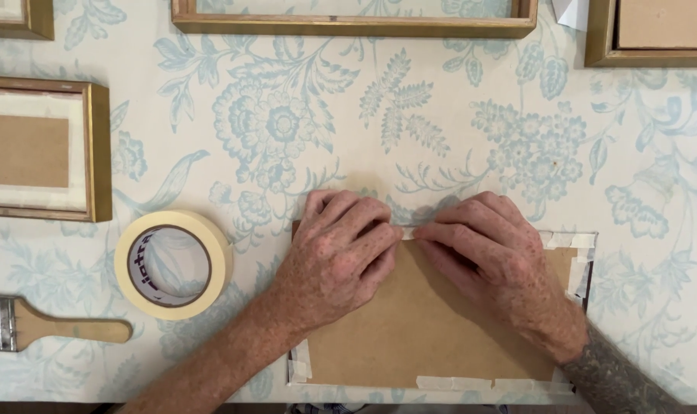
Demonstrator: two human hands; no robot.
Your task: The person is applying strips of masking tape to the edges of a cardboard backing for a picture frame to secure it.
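Left hand [337, 257], right hand [490, 257] press fingers flat on tape strip [407, 231] at board [425, 330] top edge; strip mostly hidden

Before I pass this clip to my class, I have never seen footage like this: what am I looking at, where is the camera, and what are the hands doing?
This is one picture from a camera worn on a person's head, looking straight down at a floral tablecloth. No machine is involved, only two bare hands. The left hand and right hand press a strip of masking tape along the top edge of a brown backing board, whose other edges are already taped. To the left lie a roll of masking tape and a wooden-handled paintbrush. Gold picture frames lie around the edges.
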